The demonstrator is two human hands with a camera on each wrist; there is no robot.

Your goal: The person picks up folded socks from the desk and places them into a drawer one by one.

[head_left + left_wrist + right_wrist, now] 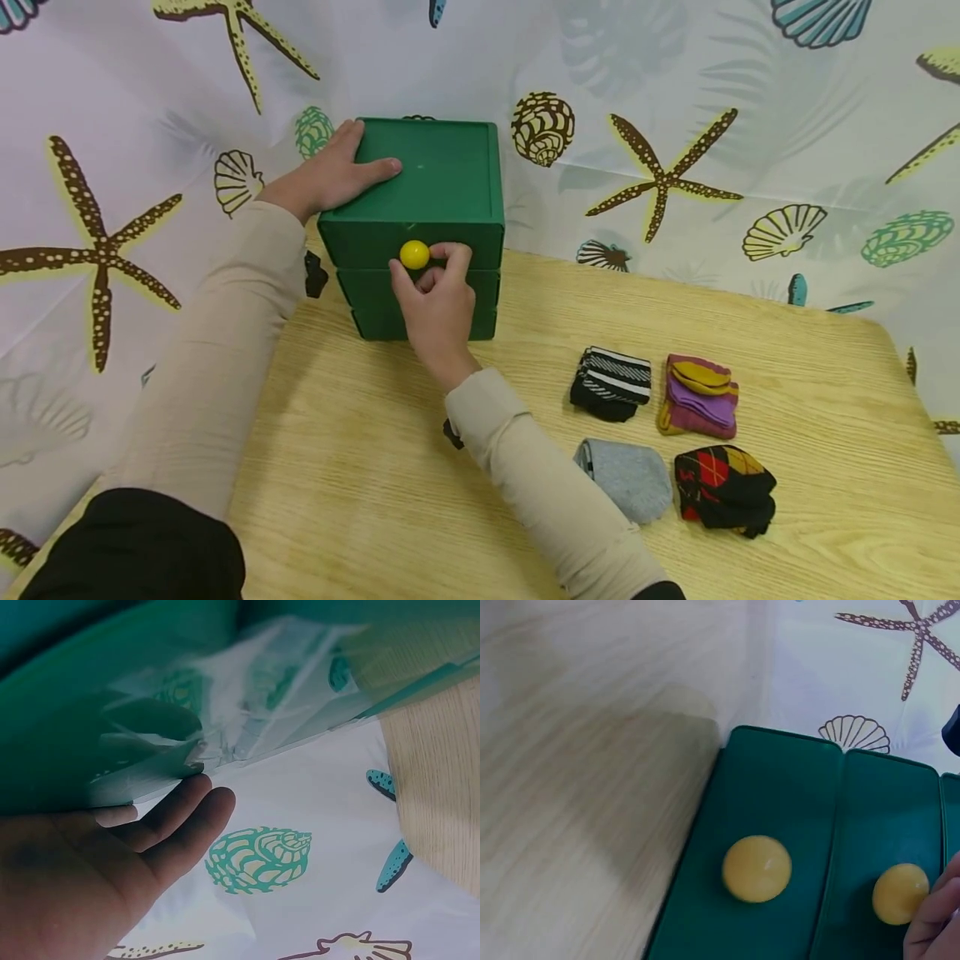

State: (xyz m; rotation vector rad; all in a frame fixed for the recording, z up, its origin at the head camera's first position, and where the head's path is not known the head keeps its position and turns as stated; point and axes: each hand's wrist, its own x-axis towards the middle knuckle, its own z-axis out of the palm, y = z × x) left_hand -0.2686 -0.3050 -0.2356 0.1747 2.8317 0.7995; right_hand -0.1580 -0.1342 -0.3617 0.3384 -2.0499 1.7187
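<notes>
A green drawer box (438,171) stands against the patterned cloth, with stacked drawer fronts facing me. My left hand (341,171) rests on its top left edge, thumb laid straight across the lid. In the left wrist view the fingers (199,810) stretch out along the box's glossy side. At the top drawer, my right hand (441,304) has thumb and forefinger at either side of a round yellow knob (415,254), pinching it. The right wrist view shows the lower knob (757,868) and the middle knob (900,894), with part of the hand at the right edge.
Folded socks lie to the right on the wooden table (360,483): a black-and-white striped pair (611,383), a purple and mustard pair (699,396), a grey pair (633,479) partly behind my right sleeve, and an argyle pair (723,490). A patterned cloth (480,67) hangs behind.
</notes>
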